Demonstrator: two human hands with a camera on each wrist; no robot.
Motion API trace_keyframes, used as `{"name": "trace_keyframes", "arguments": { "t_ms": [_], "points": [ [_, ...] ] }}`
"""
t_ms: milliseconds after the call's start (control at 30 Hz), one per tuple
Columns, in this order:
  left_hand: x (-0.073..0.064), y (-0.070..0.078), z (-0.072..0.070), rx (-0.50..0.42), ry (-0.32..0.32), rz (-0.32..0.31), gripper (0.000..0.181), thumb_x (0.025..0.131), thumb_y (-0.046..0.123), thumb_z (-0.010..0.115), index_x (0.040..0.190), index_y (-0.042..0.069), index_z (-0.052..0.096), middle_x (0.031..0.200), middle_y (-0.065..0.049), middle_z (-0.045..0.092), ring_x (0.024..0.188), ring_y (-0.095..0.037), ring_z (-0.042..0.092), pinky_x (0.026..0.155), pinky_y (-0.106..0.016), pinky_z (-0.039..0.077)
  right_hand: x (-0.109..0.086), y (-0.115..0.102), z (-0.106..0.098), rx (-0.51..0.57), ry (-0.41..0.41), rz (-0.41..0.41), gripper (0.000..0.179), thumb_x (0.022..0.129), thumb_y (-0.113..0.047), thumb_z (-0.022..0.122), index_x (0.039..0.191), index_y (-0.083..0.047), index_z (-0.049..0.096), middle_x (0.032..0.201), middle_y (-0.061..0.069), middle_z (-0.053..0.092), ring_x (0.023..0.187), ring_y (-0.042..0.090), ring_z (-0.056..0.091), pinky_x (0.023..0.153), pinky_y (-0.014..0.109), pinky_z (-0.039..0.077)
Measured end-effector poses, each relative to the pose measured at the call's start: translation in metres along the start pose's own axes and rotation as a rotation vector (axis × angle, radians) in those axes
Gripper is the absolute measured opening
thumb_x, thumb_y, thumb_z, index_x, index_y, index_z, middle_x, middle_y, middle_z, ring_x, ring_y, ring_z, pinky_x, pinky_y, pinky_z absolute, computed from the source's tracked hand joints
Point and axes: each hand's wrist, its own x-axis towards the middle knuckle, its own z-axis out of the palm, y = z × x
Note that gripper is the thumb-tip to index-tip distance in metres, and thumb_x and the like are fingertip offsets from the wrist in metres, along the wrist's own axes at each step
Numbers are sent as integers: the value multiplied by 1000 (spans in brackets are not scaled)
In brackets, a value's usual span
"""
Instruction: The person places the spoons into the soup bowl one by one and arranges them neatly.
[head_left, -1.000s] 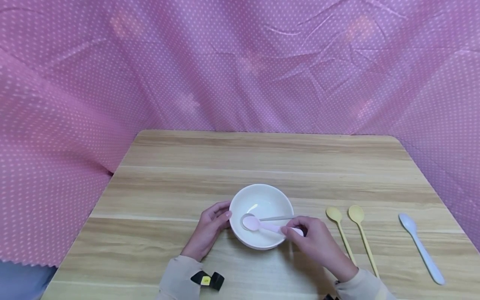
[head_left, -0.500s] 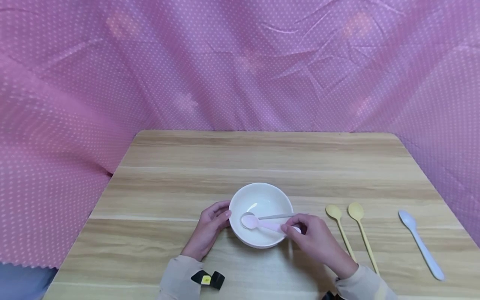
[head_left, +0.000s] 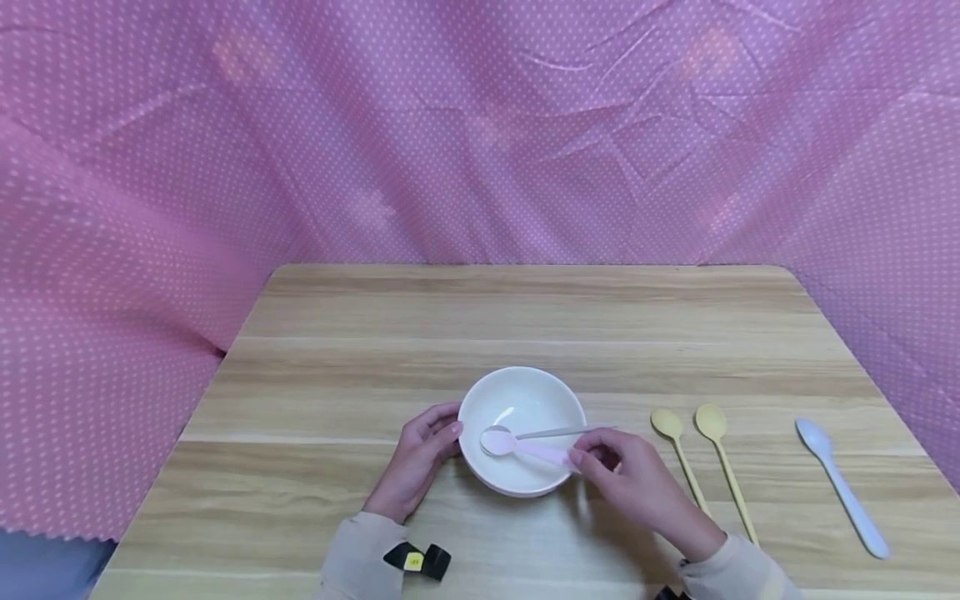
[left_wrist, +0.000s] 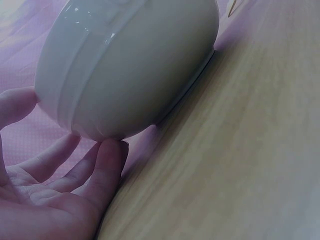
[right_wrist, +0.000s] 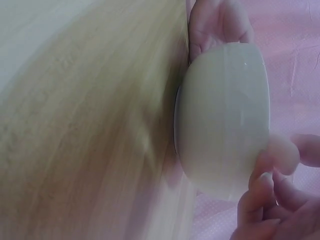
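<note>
A white bowl (head_left: 525,392) stands on the wooden table. My left hand (head_left: 416,462) holds it from the left, thumb at the rim; in the left wrist view, the fingertips (left_wrist: 107,155) touch the bowl's lower side. A pale pink spoon (head_left: 532,450) lies across the bowl's near part, its head inside. My right hand (head_left: 637,483) pinches the end of its handle at the right rim; in the right wrist view, the handle's rounded end (right_wrist: 285,156) shows among the fingers. Beneath, a grey spoon (head_left: 551,432) rests in the bowl, its handle over the right rim.
Right of the bowl lie two yellow spoons (head_left: 726,467), their handle ends partly hidden by the right forearm. Farther right is a pale blue spoon (head_left: 843,492). A pink dotted cloth (head_left: 480,150) hangs around the table's back and sides.
My right hand has shifted slightly right along the pink spoon's handle, whose end no longer sticks out past the fingers. The spoon's head has slid slightly left. The left hand stays on the bowl.
</note>
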Motion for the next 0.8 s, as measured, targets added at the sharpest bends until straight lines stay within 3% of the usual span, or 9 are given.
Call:
{"name": "trace_keyframes", "arguments": {
  "t_ms": [333, 800],
  "points": [
    [-1, -2, -1, 0, -5, 8, 45, 90, 15, 61, 129, -3, 48, 126, -19, 54, 106, -18, 58, 88, -30, 52, -11, 17, -14, 45, 101, -22, 7, 87, -16, 66, 90, -10, 68, 72, -4, 63, 63, 5, 53, 53, 22, 45],
    [0, -5, -2, 8, -16, 18, 46, 90, 17, 61, 129, -3, 48, 128, -19, 53, 109, -18, 57, 89, -30, 52, -23, 54, -29, -43, 224, 39, 9, 88, -14, 65, 92, -6, 68, 76, 2, 64, 66, 2, 53, 58, 20, 48]
  ]
}}
